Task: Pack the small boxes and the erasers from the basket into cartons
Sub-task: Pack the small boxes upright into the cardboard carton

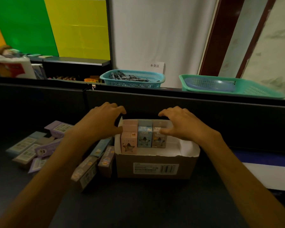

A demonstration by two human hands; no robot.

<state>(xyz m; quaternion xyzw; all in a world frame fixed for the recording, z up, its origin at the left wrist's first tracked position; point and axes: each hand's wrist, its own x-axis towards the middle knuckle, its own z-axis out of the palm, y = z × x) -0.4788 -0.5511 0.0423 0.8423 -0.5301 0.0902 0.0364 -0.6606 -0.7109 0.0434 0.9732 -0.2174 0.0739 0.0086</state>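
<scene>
A brown carton [155, 168] stands open on the dark table in front of me. Inside it, three small boxes stand upright in a row at the far side: a pink box [128, 140], a blue box [144, 137] and a grey box [158, 140]. My left hand [102, 120] is at the row's left end, thumb against the pink box and fingers loosely curved over the carton's far rim. My right hand [183, 124] mirrors it at the right end, thumb lying on the grey box. Neither hand closes around a box.
Several loose small boxes lie left of the carton, some purple [59, 128], some grey [89, 170]. Behind a black partition [155, 99] sit a teal basket [133, 79] of pens and a green basket [253, 91] holding a blue bowl [211, 84]. A white sheet [262, 175] lies at right.
</scene>
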